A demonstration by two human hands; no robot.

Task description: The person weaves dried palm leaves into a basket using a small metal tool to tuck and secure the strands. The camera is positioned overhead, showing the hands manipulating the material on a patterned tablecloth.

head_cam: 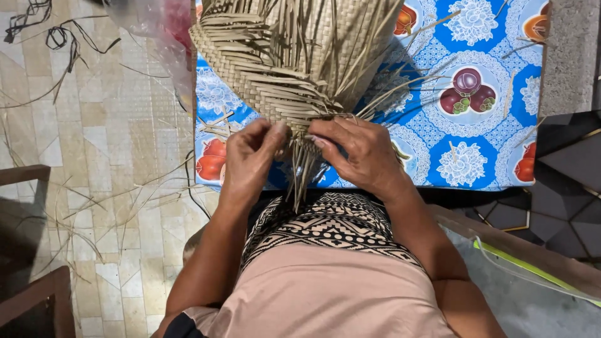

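Note:
A partly woven mat of dry tan leaf strips lies on a blue table cover printed with fruit and flowers. Its near corner points toward me, and loose strips hang down over the table edge. My left hand pinches strips at that corner from the left. My right hand grips strips at the same corner from the right, fingertips almost meeting the left hand's. Unwoven strips fan out from the mat to the right.
Loose strips and dark cords lie scattered on the tiled floor at left. Clear plastic sits at the table's far left corner. A wooden chair frame stands at bottom left. A plastic-covered surface is at lower right.

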